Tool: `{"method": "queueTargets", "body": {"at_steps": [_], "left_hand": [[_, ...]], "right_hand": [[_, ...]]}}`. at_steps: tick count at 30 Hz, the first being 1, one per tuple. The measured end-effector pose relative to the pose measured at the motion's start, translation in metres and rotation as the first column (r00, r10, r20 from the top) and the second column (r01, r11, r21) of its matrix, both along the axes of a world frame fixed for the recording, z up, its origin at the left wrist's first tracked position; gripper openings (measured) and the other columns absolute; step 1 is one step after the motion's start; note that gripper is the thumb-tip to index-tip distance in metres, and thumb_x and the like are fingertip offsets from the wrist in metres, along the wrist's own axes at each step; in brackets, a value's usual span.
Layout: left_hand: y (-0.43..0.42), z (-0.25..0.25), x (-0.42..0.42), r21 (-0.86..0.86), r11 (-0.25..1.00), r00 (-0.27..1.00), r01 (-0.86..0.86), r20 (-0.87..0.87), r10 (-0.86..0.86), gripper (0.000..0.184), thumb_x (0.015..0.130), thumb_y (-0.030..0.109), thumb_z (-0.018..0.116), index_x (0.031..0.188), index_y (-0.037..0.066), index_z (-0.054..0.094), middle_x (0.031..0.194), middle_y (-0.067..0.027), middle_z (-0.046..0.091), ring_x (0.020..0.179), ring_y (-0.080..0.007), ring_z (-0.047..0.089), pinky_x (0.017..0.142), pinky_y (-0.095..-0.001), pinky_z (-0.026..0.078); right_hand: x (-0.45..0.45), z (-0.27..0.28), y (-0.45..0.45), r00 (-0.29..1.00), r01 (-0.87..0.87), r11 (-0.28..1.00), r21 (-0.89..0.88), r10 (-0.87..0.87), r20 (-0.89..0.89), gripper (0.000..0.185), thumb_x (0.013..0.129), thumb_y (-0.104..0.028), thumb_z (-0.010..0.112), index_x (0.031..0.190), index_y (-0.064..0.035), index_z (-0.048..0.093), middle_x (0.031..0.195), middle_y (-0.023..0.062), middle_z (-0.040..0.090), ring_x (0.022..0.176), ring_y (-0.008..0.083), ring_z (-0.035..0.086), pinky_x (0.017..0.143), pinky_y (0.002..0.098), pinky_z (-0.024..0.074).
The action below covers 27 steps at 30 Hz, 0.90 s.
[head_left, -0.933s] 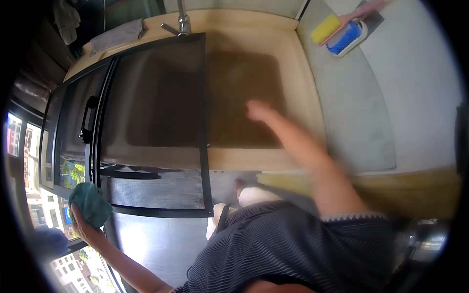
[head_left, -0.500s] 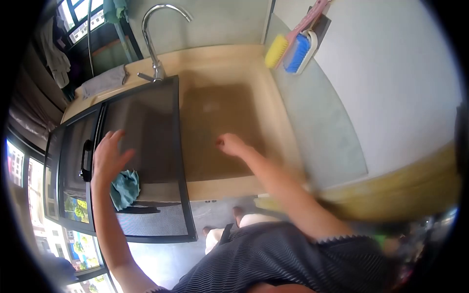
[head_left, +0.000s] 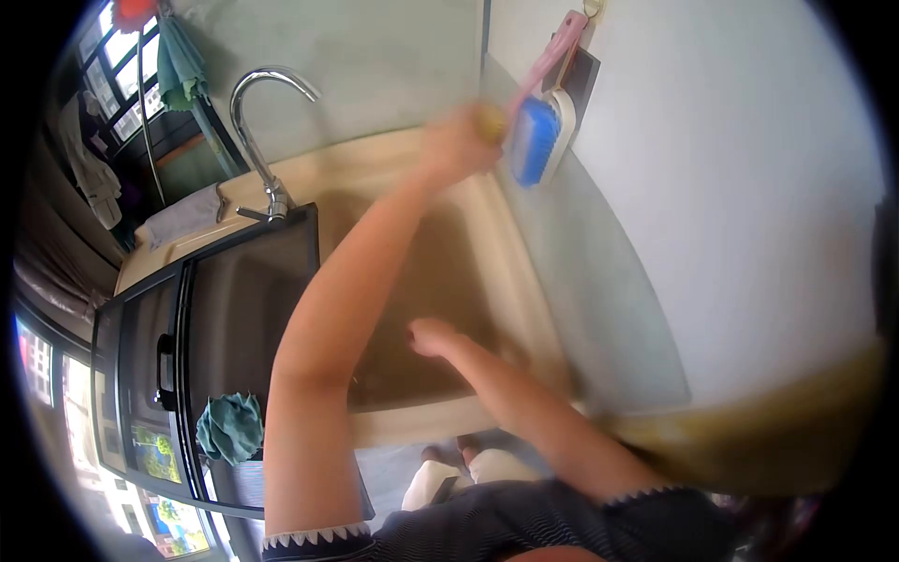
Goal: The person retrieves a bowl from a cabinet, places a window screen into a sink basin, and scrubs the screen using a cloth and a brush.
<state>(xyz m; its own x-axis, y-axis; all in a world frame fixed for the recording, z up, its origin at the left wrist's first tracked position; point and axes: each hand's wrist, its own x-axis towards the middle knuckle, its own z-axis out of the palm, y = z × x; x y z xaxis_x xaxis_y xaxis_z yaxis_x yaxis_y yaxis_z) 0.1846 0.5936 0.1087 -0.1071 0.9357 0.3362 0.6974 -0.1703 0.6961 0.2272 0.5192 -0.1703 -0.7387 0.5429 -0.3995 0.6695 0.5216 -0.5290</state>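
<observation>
My left hand [head_left: 454, 148] reaches up to the wall at the far right of the sink, its fingers closed round the yellow head of the pink-handled brush [head_left: 552, 51]. Beside it hangs a blue brush [head_left: 537, 140] with a white back. Lower down, my right hand [head_left: 432, 337] is closed over the basin [head_left: 468, 272]; what it holds, if anything, is too small to make out. A crumpled teal cloth [head_left: 230, 428] lies on the dark framed screen [head_left: 248, 309], left of my left arm.
A curved metal faucet [head_left: 245, 122] stands at the back of the sink, with a grey cloth [head_left: 185, 217] on the ledge to its left. Teal fabric [head_left: 180, 61] hangs by the window. The screen has a black handle [head_left: 165, 372].
My left hand has let go of the teal cloth, leaving it on the screen, and has moved up and right to the yellow brush. The view has shifted. My right hand stays over the basin.
</observation>
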Motion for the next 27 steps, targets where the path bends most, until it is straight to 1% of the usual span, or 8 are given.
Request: {"method": "queueTargets", "body": {"at_steps": [2, 5, 8, 11, 15, 18, 24, 27], "left_hand": [[-0.003, 0.002, -0.010, 0.010, 1.000, 0.999, 0.005, 0.035, -0.006, 0.054, 0.062, 0.016, 0.062, 0.113, 0.003, 0.049, 0.080, -0.0107, 0.060, 0.070, -0.0206, 0.059, 0.065, -0.0306, 0.047], [-0.005, -0.004, -0.037, 0.294, 0.955, 0.996, -0.036, -0.072, 0.059, 0.050, 0.062, 0.013, 0.060, 0.110, 0.002, 0.051, 0.077, -0.0086, 0.060, 0.064, -0.0180, 0.057, 0.060, -0.0293, 0.047], [-0.015, 0.004, -0.061, 0.424, 0.902, 0.991, -0.084, -0.058, 0.120, 0.050, 0.062, 0.013, 0.060, 0.110, 0.001, 0.051, 0.078, -0.0086, 0.060, 0.064, -0.0168, 0.057, 0.059, -0.0295, 0.046], [0.005, -0.024, -0.111, 0.260, 0.956, 0.979, -0.139, -0.108, 0.172, 0.050, 0.062, 0.015, 0.060, 0.110, 0.004, 0.052, 0.082, -0.0093, 0.062, 0.065, -0.0212, 0.058, 0.062, -0.0308, 0.046], [0.036, -0.107, -0.168, 0.079, 0.912, 0.729, -0.402, -0.575, 0.372, 0.046, 0.065, 0.014, 0.055, 0.111, 0.016, 0.054, 0.091, -0.0100, 0.062, 0.080, -0.0292, 0.058, 0.071, -0.0362, 0.047], [0.051, -0.144, -0.188, -0.042, 0.878, 0.625, -0.477, -0.719, 0.305, 0.048, 0.068, 0.008, 0.053, 0.113, 0.021, 0.052, 0.096, -0.0085, 0.059, 0.094, -0.0268, 0.055, 0.077, -0.0376, 0.046], [0.083, -0.179, -0.226, 0.069, 0.840, 0.396, -0.539, -0.859, 0.324, 0.047, 0.076, 0.004, 0.047, 0.117, 0.026, 0.048, 0.109, -0.0067, 0.052, 0.105, -0.0253, 0.048, 0.082, -0.0401, 0.044], [0.095, -0.193, -0.236, 0.167, 0.758, 0.393, -0.631, -0.773, 0.498, 0.048, 0.078, 0.004, 0.045, 0.120, 0.026, 0.045, 0.113, -0.0077, 0.048, 0.107, -0.0271, 0.046, 0.083, -0.0393, 0.044]], "right_hand": [[-0.002, -0.002, 0.000, 1.000, -0.019, 0.999, -0.037, 0.019, -0.007, 0.020, 0.075, -0.014, 0.050, 0.090, -0.0108, 0.062, 0.093, 0.0114, 0.062, 0.089, 0.0286, 0.058, 0.074, 0.0398, 0.0464], [0.000, 0.001, -0.006, 1.000, -0.031, 0.999, -0.011, 0.030, -0.004, 0.020, 0.075, -0.015, 0.051, 0.090, -0.0111, 0.062, 0.091, 0.0105, 0.062, 0.087, 0.0281, 0.058, 0.073, 0.0393, 0.0466], [-0.003, -0.005, -0.002, 0.997, -0.044, 0.998, -0.054, 0.040, -0.060, 0.018, 0.075, -0.016, 0.051, 0.090, -0.0119, 0.061, 0.090, 0.0090, 0.062, 0.087, 0.0271, 0.058, 0.074, 0.0387, 0.0464], [0.002, 0.003, -0.002, 0.996, -0.023, 0.998, -0.060, 0.018, -0.087, 0.018, 0.076, -0.017, 0.051, 0.090, -0.0126, 0.061, 0.091, 0.0078, 0.062, 0.087, 0.0264, 0.058, 0.073, 0.0379, 0.0463], [0.001, 0.004, 0.000, 0.996, -0.036, 0.998, -0.056, 0.031, -0.087, 0.018, 0.076, -0.018, 0.050, 0.090, -0.0116, 0.059, 0.090, 0.0069, 0.061, 0.086, 0.0261, 0.057, 0.072, 0.0383, 0.0460], [0.002, 0.010, 0.001, 0.996, -0.041, 0.998, -0.041, 0.038, -0.078, 0.018, 0.076, -0.018, 0.050, 0.091, -0.0113, 0.058, 0.090, 0.0067, 0.061, 0.087, 0.0255, 0.057, 0.071, 0.0389, 0.0457], [0.002, 0.013, 0.000, 0.997, -0.034, 0.997, -0.067, 0.029, -0.070, 0.018, 0.077, -0.019, 0.052, 0.092, -0.0110, 0.058, 0.090, 0.0073, 0.061, 0.087, 0.0263, 0.056, 0.071, 0.0391, 0.0455], [0.002, 0.012, -0.002, 0.995, -0.047, 0.997, -0.066, 0.041, -0.088, 0.018, 0.077, -0.020, 0.053, 0.092, -0.0102, 0.057, 0.090, 0.0077, 0.061, 0.086, 0.0271, 0.057, 0.071, 0.0394, 0.0456]]}}
